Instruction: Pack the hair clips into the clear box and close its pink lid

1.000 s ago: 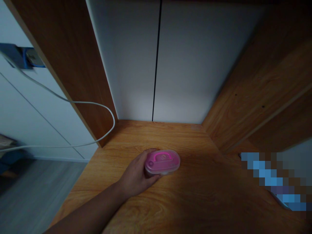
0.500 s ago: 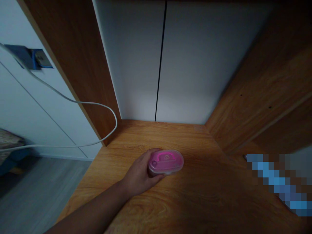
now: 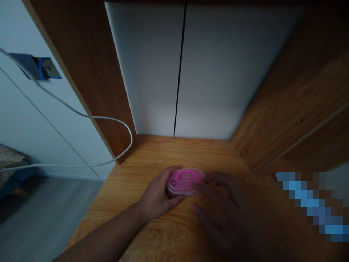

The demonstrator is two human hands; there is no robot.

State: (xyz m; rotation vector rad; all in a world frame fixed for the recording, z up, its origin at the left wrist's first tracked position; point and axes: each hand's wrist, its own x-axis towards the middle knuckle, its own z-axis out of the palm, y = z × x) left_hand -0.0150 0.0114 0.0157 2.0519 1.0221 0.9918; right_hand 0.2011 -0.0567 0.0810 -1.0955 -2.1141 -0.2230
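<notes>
A small oval container (image 3: 183, 182) with a translucent pink lid sits on the wooden desktop (image 3: 152, 236). Around its left end my left hand (image 3: 158, 193) is closed, fingers at the far side and thumb at the near side. My right hand (image 3: 226, 207), dark and blurred, reaches in from the lower right with its fingers apart. Its fingertips are at the container's right end; whether they touch the lid I cannot tell. What the container holds is hidden under the lid.
A white cable (image 3: 130, 138) loops in front of the left wooden side panel (image 3: 81, 65). White panels (image 3: 152, 72) close off the back, and a wooden panel (image 3: 286, 94) stands at the right. A pixelated blue patch (image 3: 308, 203) lies at the right edge. An uncovered wall socket box (image 3: 49, 68) is at left.
My right hand has come into view from the lower right, up to the container's right end. My left hand and the container have stayed in place.
</notes>
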